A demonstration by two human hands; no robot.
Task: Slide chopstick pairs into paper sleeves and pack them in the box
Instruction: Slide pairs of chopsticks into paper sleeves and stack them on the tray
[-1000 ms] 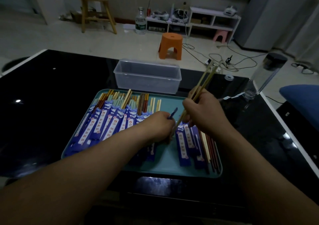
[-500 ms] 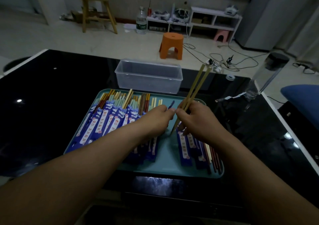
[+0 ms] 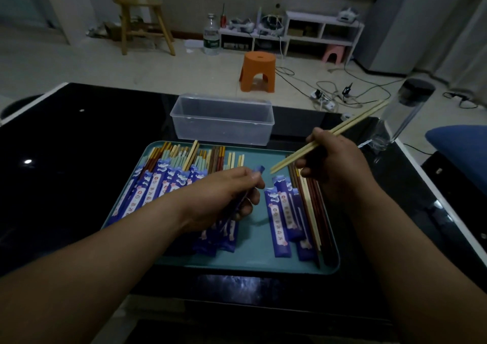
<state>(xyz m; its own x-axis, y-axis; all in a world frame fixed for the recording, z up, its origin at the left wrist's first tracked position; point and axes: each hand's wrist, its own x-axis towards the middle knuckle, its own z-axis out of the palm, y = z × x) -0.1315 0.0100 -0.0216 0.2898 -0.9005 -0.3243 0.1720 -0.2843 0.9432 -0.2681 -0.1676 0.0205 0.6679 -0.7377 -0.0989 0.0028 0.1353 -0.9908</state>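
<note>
Chopsticks (image 3: 353, 120) in right hand (image 3: 340, 164), sleeve (image 3: 259, 169) — left hand (image 3: 224, 193)

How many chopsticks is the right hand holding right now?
2. Both pale chopsticks lie side by side in the right hand, tips over the teal tray, pointing toward the blue sleeve in the left hand. No third shows.

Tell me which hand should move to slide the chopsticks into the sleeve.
Right. The right hand grips the pale wooden chopstick pair, with its tips aimed at the open end of the blue paper sleeve that the left hand pinches. The left likely only needs to hold.
</note>
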